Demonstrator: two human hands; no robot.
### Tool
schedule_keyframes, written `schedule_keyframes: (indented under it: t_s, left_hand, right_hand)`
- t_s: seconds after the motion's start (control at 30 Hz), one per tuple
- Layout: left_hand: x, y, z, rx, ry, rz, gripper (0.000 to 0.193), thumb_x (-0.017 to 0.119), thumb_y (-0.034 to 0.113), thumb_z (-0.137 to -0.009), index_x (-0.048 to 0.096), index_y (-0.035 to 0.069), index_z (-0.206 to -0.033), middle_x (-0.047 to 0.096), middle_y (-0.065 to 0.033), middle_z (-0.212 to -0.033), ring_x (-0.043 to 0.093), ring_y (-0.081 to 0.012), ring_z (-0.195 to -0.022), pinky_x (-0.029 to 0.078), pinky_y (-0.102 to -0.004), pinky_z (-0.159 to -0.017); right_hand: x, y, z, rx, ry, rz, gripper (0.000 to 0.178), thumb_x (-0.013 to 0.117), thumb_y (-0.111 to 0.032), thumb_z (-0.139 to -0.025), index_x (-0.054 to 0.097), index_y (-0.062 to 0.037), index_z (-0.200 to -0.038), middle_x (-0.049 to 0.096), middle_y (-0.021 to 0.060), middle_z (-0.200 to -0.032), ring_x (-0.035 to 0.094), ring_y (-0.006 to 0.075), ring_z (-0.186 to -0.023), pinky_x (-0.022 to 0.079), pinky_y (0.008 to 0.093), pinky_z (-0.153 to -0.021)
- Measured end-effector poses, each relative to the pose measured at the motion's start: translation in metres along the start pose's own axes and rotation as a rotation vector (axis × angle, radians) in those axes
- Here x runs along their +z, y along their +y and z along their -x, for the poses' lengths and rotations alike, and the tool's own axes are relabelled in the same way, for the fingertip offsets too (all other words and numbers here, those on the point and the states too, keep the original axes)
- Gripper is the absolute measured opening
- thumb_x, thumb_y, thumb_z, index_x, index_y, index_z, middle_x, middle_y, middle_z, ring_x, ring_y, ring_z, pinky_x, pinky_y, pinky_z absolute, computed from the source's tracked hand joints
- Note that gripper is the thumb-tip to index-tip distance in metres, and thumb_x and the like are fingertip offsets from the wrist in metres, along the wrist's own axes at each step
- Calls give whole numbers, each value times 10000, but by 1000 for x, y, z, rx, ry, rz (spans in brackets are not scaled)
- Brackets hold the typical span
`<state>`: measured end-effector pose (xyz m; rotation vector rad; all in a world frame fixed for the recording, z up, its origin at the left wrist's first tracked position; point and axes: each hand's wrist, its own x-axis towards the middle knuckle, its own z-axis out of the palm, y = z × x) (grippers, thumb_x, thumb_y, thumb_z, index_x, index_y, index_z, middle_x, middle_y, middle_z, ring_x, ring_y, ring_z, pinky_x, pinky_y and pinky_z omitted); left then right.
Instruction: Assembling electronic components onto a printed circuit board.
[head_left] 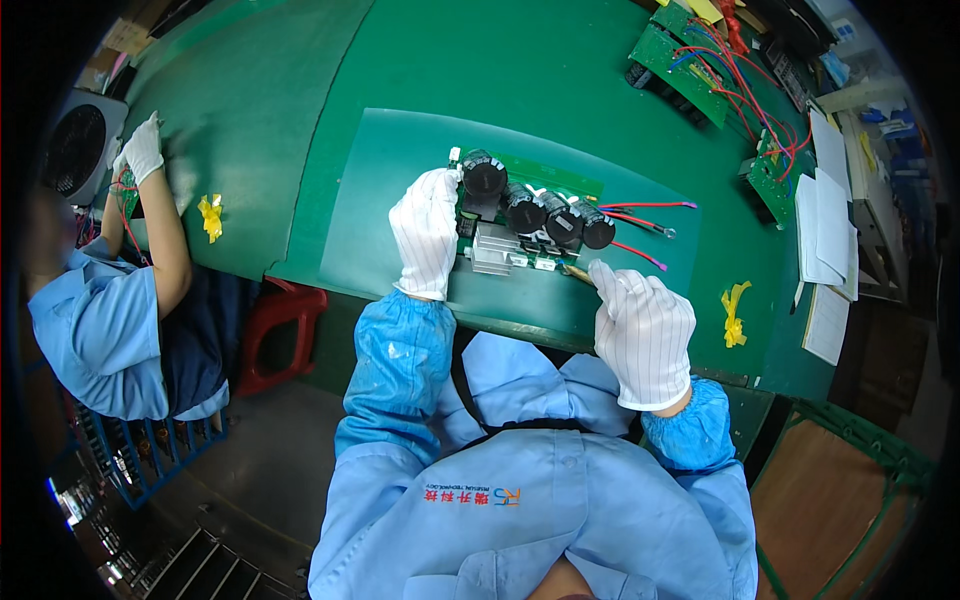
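A green circuit board lies in front of me, bearing several black cylindrical capacitors and a finned silver heat sink. My left hand, in a white glove, is closed on the board's left end beside a large capacitor. My right hand, in a striped white glove, pinches a thin tan tool, its kind unclear. The tool's tip is at the board's near edge, close to a white connector. Red and dark wires stick out from the board's right side.
A translucent sheet lies under the board on the green table. Wired boards and papers lie to the right; yellow strips are nearer. At left, a co-worker's gloved hands work by a red stool.
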<state>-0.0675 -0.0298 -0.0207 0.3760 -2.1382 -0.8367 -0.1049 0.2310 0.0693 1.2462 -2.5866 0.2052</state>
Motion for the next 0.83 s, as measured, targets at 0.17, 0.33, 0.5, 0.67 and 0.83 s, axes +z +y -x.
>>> schedule_keyframes:
  t_s: [0.17, 0.33, 0.5, 0.67, 0.83]
  left_hand:
    - [0, -1, 0, 2, 11, 2, 121, 603, 93, -998, 689, 8, -1004, 733, -117, -992, 696, -300, -853, 558, -391, -727]
    - [0, 1, -1, -49, -8, 22, 130, 600, 102, -1008, 690, 9, -1004, 733, -119, -989, 696, -303, -851, 558, -394, -727]
    - [2, -5, 2, 16, 17, -83, 138, 611, 117, -1011, 691, 6, -995, 732, -126, -976, 694, -312, -842, 557, -397, -722]
    - [1, -4, 2, -39, -12, -27, 131, 614, 113, -1009, 686, 5, -1008, 731, -126, -983, 695, -314, -846, 557, -396, -722]
    - [1, -2, 1, -29, -3, -14, 133, 611, 117, -1012, 686, 7, -1019, 732, -124, -991, 698, -310, -853, 558, -393, -729]
  right_hand:
    - [2, -4, -5, 6, 73, -33, 419, 739, -41, -747, 712, -117, -1158, 633, 24, -875, 613, 216, -665, 464, 358, -541]
    - [3, -5, 3, 47, -13, -16, 451, 729, -44, -740, 711, -125, -1183, 636, 13, -925, 622, 204, -710, 475, 357, -561]
    - [5, -9, 2, 62, 34, -4, 446, 725, -48, -743, 708, -126, -1182, 634, 8, -948, 624, 198, -730, 483, 355, -575]
    - [1, -10, 3, 61, -24, -13, 442, 725, -49, -753, 703, -126, -1188, 629, 9, -941, 620, 198, -723, 488, 352, -580]
    - [2, -12, 5, 88, -20, -10, 461, 724, -44, -763, 687, -125, -1215, 633, 15, -941, 625, 205, -723, 499, 358, -586]
